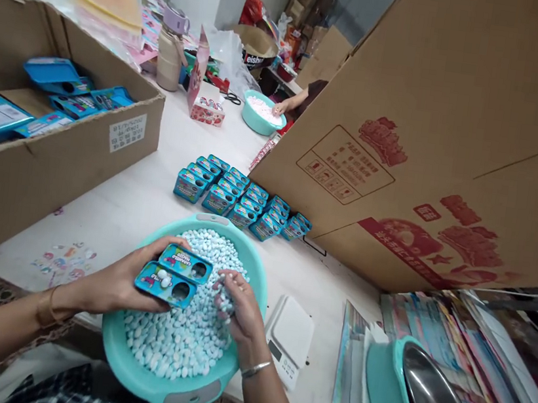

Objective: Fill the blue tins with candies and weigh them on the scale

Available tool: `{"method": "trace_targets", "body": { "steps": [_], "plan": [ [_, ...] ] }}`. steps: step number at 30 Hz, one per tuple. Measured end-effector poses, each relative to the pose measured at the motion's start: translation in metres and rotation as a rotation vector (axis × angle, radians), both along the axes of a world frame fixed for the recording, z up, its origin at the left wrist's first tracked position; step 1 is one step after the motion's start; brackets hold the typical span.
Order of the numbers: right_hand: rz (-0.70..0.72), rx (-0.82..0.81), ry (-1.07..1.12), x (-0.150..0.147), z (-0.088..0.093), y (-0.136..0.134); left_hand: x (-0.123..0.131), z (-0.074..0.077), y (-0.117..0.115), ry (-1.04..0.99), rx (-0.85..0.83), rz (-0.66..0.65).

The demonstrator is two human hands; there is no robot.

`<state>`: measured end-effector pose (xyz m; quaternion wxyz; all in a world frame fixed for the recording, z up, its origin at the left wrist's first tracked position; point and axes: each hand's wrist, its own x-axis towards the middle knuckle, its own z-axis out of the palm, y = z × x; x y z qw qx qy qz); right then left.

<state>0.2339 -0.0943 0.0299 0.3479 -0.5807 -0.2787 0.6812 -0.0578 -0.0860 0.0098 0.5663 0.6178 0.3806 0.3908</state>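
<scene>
tins (180,260), two of them and blue, are clasped side by side by the fingers of the left hand (128,279), their printed faces and round holes turned up. just right of the tins, the fingers of the right hand (243,310) are curled round a small clutch of pale candies (225,301) – how firmly cannot be told. two loose candies (166,281) are seen lying on the nearer tin, short of its hole. for a clean drop, it seems best that the tins be held level and pressed together, so that no gap is opened between them, and that the clutch be released a little at a time right over the holes. with the tub (261,283) placed beneath both sets of fingers, spills should be caught – the scale (292,333), just right of the right hand, is better not bumped.
</scene>
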Motion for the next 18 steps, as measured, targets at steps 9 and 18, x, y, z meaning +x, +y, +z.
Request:
{"method": "trace_targets", "body": {
  "steps": [9, 18],
  "plan": [
    [-0.807, 0.02, 0.382, -0.051, 0.037, 0.004, 0.023, 0.003, 0.002, 0.142, 0.023, 0.084],
    [-0.928, 0.273, 0.382, -0.093, 0.058, 0.005, 0.05, -0.005, -0.003, 0.211, 0.171, 0.153]
  ]
}}
